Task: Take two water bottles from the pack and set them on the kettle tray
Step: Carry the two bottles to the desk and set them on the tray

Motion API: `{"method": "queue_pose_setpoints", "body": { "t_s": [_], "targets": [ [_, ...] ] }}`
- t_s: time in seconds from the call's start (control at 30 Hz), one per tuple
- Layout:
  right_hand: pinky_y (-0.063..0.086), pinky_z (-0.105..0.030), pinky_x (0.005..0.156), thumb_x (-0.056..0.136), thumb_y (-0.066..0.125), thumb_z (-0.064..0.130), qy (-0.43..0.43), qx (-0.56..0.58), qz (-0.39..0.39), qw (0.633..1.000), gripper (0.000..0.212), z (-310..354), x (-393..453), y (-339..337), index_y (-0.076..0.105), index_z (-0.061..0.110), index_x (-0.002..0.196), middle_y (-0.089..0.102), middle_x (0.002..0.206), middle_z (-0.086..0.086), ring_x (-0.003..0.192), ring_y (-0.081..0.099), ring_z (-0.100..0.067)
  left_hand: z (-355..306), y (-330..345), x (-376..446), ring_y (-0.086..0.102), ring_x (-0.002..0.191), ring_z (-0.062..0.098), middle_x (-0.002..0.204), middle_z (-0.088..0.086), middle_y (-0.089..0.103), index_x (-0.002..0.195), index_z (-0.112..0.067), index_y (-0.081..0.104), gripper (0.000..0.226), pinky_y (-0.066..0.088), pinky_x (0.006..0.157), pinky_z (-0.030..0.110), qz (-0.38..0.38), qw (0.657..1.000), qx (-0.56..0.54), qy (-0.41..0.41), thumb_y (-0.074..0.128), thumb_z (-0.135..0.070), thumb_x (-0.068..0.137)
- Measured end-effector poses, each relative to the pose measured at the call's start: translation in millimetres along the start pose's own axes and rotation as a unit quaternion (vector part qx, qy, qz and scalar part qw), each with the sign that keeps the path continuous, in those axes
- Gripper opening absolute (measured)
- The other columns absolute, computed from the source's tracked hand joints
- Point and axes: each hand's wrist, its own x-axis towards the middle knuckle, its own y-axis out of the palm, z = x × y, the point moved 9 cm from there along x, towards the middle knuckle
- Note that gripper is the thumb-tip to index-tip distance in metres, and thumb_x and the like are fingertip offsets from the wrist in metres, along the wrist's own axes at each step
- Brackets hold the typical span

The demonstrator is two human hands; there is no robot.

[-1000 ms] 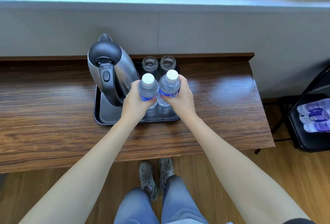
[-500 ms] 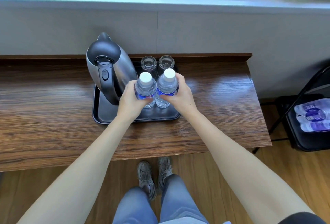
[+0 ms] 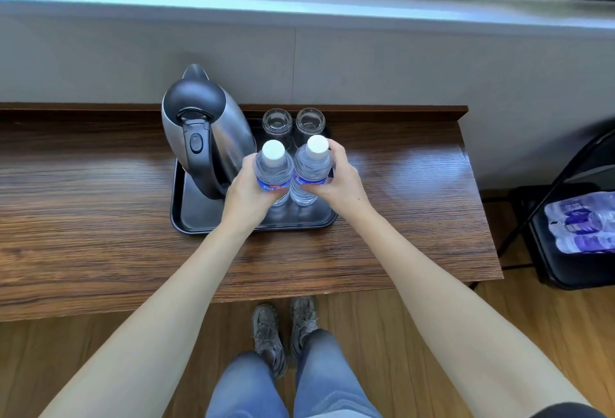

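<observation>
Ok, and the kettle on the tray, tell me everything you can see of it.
The kettle looks like brushed steel with a black lid, a black handle carrying a switch, and a spout pointing toward the wall. It stands upright on the left part of the black tray, lid closed. The left hand, holding a water bottle, is just right of it; contact cannot be told.

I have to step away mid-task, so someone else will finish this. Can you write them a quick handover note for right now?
Left hand: grip closed on the left bottle.
Right hand: grip closed on the right bottle.
Both bottles stand upright, side by side, over the front right part of the kettle tray, in front of the two glasses and right of the kettle. Whether they rest on it is unclear.
Done: bottles taken from the pack.
Left: seat them and let go.
</observation>
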Motion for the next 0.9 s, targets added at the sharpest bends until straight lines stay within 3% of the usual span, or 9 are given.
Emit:
{"method": "queue_pose_setpoints", "body": {
  "t_s": [0.1, 0.2, 0.3, 0.47, 0.7, 0.8, 0.9],
  "targets": [
    [0.045, -0.044, 0.103, 0.067, 0.08, 0.029, -0.003, -0.029, 0.022, 0.999, 0.095, 2, 1, 2, 0.025, 0.03, 0.145, 0.055, 0.136, 0.006, 0.123, 0.052, -0.017, 1, 0, 1, 0.061, 0.106, 0.023, 0.115, -0.003, 0.065, 0.124, -0.031, 0.044, 0.072, 0.048, 0.094, 0.044, -0.001, 1.0, -0.005, -0.008, 0.073, -0.043, 0.059],
    [0.044, -0.043, 0.103, 0.062, 0.082, 0.035, 0.003, -0.027, -0.004, 1.0, 0.101, 2, 1, 6, 0.025, 0.027, 0.145, 0.051, 0.14, 0.004, 0.127, 0.05, -0.017, 2, 1, 1, 0.061, 0.107, 0.021, 0.115, -0.006, 0.065, 0.122, -0.035, 0.044, 0.07, 0.048, 0.095, 0.043, 0.0, 1.0, -0.018, -0.013, 0.074, -0.043, 0.059],
    [0.044, -0.041, 0.103, 0.066, 0.084, 0.027, 0.025, 0.005, -0.016, 1.0, 0.099, -5, 2, 4, 0.026, 0.022, 0.146, 0.057, 0.134, 0.001, 0.123, 0.052, -0.018, 4, 0, 0, 0.061, 0.105, 0.019, 0.112, -0.009, 0.064, 0.121, -0.037, 0.044, 0.066, 0.049, 0.093, 0.04, -0.001, 1.0, -0.027, -0.015, 0.076, -0.039, 0.063],
    [0.041, -0.032, 0.102, 0.068, 0.082, 0.019, 0.024, 0.015, 0.038, 0.999, 0.101, -7, 1, 3, 0.022, 0.022, 0.149, 0.054, 0.137, 0.002, 0.12, 0.05, -0.01, 3, 1, 1, 0.06, 0.106, 0.017, 0.112, -0.01, 0.063, 0.12, -0.04, 0.044, 0.065, 0.048, 0.093, 0.037, -0.001, 0.999, -0.03, -0.018, 0.076, -0.035, 0.064],
    [0.047, -0.042, 0.101, 0.061, 0.085, 0.035, 0.025, 0.008, -0.073, 0.997, 0.093, -9, -9, 8, 0.035, 0.023, 0.139, 0.048, 0.138, 0.002, 0.121, 0.051, -0.014, 5, 1, -1, 0.059, 0.107, 0.018, 0.116, -0.007, 0.063, 0.123, -0.034, 0.045, 0.065, 0.048, 0.094, 0.038, -0.006, 0.999, -0.03, -0.017, 0.079, -0.03, 0.068],
    [0.047, -0.042, 0.1, 0.065, 0.083, 0.033, 0.019, 0.008, -0.057, 0.998, 0.089, -10, -7, 5, 0.035, 0.023, 0.139, 0.054, 0.135, 0.004, 0.12, 0.052, -0.012, 2, 1, 0, 0.058, 0.106, 0.017, 0.115, -0.008, 0.061, 0.126, -0.029, 0.045, 0.065, 0.044, 0.087, 0.031, -0.005, 1.0, -0.024, -0.012, 0.079, -0.027, 0.07],
    [0.047, -0.042, 0.101, 0.068, 0.082, 0.028, 0.006, -0.004, -0.048, 0.999, 0.084, -8, -5, 1, 0.036, 0.023, 0.138, 0.055, 0.134, 0.005, 0.12, 0.052, -0.012, 0, 2, 0, 0.058, 0.107, 0.017, 0.116, -0.007, 0.062, 0.126, -0.032, 0.044, 0.066, 0.045, 0.091, 0.034, -0.006, 1.0, -0.023, -0.012, 0.078, -0.031, 0.069]
  ]
}}
